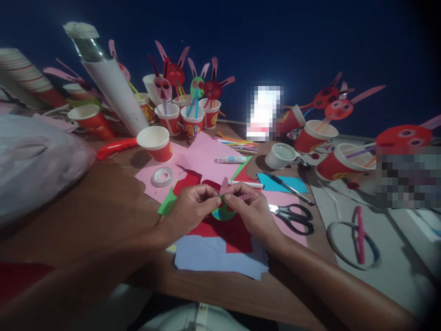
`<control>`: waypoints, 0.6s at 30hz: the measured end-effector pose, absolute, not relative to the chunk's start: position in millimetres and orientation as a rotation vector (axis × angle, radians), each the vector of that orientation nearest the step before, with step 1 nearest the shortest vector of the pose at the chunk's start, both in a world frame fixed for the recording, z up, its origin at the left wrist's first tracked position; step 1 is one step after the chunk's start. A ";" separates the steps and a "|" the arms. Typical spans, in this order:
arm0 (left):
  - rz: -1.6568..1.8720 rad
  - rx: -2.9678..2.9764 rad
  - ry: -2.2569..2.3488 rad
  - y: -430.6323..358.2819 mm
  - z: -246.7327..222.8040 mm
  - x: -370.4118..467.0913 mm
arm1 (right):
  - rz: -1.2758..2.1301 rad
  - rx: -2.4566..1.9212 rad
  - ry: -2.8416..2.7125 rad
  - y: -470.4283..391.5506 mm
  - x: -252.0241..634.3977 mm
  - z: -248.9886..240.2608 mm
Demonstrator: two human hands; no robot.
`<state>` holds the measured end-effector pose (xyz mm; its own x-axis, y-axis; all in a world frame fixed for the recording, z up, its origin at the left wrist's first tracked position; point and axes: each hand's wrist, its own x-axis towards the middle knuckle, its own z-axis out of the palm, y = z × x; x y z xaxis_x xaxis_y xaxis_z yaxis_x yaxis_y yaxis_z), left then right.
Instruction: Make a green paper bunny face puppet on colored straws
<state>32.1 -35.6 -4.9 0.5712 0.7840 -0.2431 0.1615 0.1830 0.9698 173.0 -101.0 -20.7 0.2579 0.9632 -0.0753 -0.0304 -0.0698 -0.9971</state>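
Both hands meet over the red paper (239, 239) at the middle of the table. My left hand (198, 202) pinches the upper edge of a green paper disc (223, 215) with pink paper ears. My right hand (246, 207) grips the same piece from the other side, close to a pink ear (223, 185). The fingertips cover the joint between ears and disc. A roll of clear tape (162, 176) lies beyond my left hand. Black-handled scissors (292, 217) lie right of my right hand, and a white pen (246, 184) lies just behind it.
Paper cups (155, 143) stand along the back, several holding rabbit faces on sticks (197, 87). A glue tube (230, 159) and black pen (289, 187) lie on coloured paper. A white plastic bag (41, 165) fills the left; pink-and-grey rings (358, 239) lie right.
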 end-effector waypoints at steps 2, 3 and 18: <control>0.536 1.369 0.911 -35.6 -4.2 32.0 | 1.083 -1.319 -0.959 -100.6 174.6 -20.1; 0.539 1.383 0.913 -35.5 -4.1 32.0 | 1.087 -1.290 -0.958 -100.3 175.8 -20.0; 0.498 1.583 0.836 -38.5 -6.2 28.1 | 1.078 -1.352 -1.020 -96.8 182.7 -8.2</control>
<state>28.1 -38.5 -6.2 0.6483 0.7488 -0.1382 0.2345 -0.0236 0.9718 182.7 -96.8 -8.2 0.2220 0.9735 -0.0543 0.0008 -0.0559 -0.9984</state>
